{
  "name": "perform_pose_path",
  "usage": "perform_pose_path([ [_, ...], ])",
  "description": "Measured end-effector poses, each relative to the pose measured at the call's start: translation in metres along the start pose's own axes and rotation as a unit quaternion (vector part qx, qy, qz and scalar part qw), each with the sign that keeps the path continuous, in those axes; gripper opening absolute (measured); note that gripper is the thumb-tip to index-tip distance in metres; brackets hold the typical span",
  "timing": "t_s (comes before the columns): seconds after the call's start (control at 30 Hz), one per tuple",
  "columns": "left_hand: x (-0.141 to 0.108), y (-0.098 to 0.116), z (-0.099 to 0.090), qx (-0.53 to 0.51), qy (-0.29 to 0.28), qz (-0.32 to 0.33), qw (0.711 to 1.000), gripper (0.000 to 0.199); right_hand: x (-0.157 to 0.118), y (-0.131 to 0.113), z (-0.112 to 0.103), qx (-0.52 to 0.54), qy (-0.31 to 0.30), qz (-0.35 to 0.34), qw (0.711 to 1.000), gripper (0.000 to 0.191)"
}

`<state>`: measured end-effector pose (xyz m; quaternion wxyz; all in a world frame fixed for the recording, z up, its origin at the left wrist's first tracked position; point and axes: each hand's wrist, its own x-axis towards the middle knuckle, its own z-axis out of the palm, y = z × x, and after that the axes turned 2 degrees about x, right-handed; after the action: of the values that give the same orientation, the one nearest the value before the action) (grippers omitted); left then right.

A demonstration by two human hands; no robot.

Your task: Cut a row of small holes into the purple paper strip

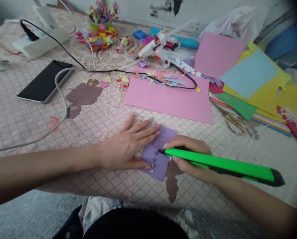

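Note:
A purple paper strip (160, 169) lies on the patterned cloth near the table's front edge. Small drawn circles run along it, and a few spots at its lower end look cut or filled. My left hand (128, 144) rests flat on its left side, fingers spread. In my right hand (190, 156) is a bright green tool (220, 162) with a black end, gripped near its dark tip. That tip touches the strip or hovers just over it, at the row of circles; which one is hard to tell.
Behind the hands lies a pink sheet (168, 103) with paper scraps. A glue gun (155, 49) with a lit red light stands beyond it. Scissors (234, 121) and coloured papers (250, 73) are at right, a phone (46, 81) and cables at left.

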<state>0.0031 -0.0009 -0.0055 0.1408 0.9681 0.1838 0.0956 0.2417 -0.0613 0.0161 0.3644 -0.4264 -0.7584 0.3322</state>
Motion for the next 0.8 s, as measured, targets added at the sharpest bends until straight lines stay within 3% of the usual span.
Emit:
perform_pose_path([
  [0.17, -0.0006, -0.0003, -0.0004, 0.008, -0.013, 0.008, 1.000, 0.081, 0.0015, -0.0010, -0.0008, -0.004, 0.002, -0.005, 1.000, 0.022],
  [0.37, 0.0002, -0.0023, 0.0035, -0.009, 0.037, -0.030, 0.999, 0.088, 0.0007, -0.0005, -0.0016, 0.000, -0.001, -0.008, 1.000, 0.022],
  [0.8, -0.0010, -0.0036, 0.0016, -0.007, 0.019, -0.003, 1.000, 0.080, -0.0010, 0.0051, -0.0015, 0.017, -0.036, -0.018, 0.999, 0.025],
])
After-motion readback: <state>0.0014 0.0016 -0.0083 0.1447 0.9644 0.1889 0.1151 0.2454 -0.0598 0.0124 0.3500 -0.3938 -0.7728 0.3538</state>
